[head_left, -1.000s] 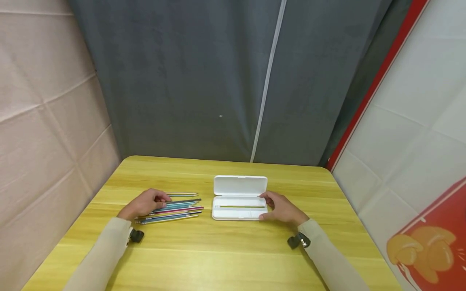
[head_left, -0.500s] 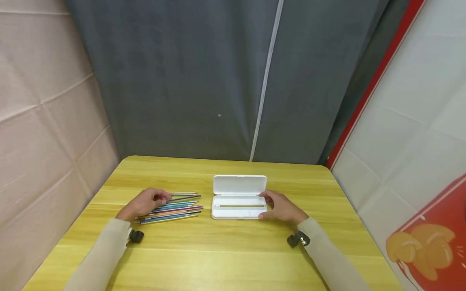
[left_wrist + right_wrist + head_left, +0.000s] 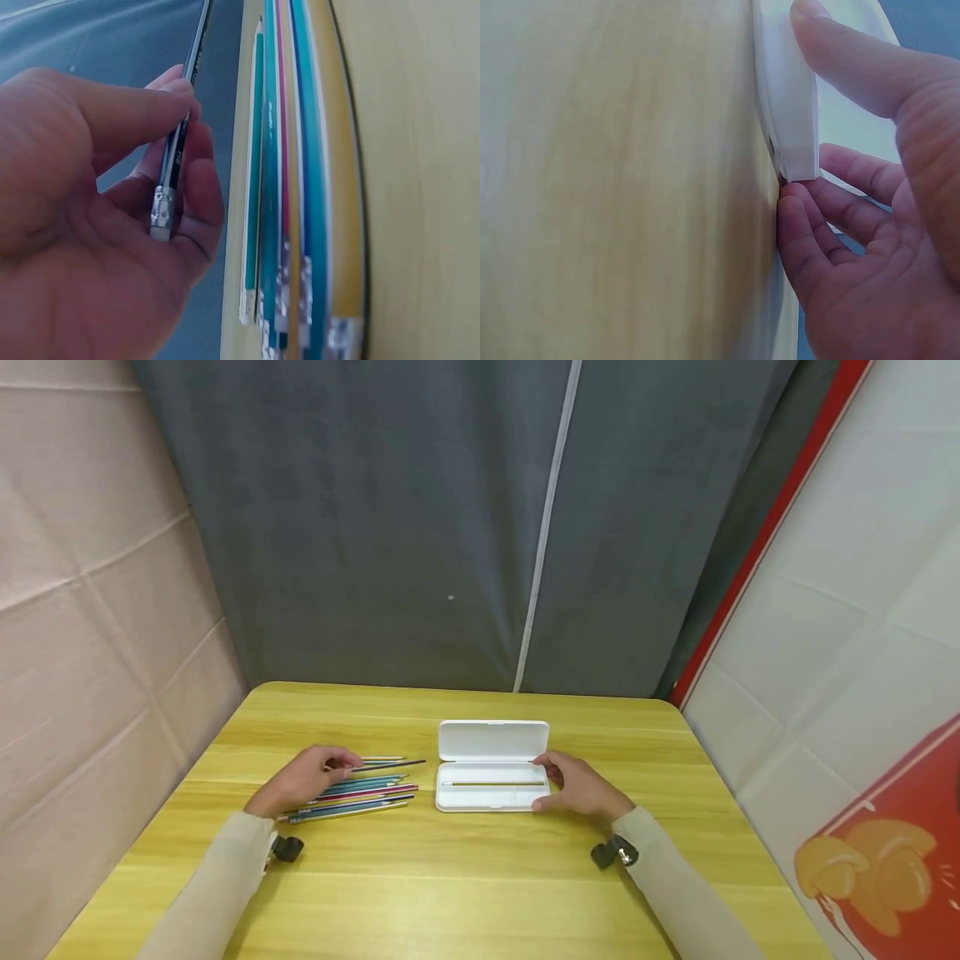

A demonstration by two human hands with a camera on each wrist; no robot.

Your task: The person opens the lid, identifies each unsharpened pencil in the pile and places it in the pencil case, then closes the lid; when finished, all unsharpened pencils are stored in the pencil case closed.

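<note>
Left of centre, the left hand (image 3: 303,777) now pinches a dark pencil (image 3: 390,765), raised off the pencil row (image 3: 352,797) since a second ago. The right hand (image 3: 581,789) clasps the open white case (image 3: 491,772) on the surface (image 3: 480,893).

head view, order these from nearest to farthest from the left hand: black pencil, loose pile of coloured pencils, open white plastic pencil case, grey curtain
1. Black pencil: pinched in the left hand itself.
2. Loose pile of coloured pencils: on the table just beside that hand, towards the middle.
3. Open white plastic pencil case: further along at table centre, held by the right hand.
4. Grey curtain: behind the table's far edge.
</note>
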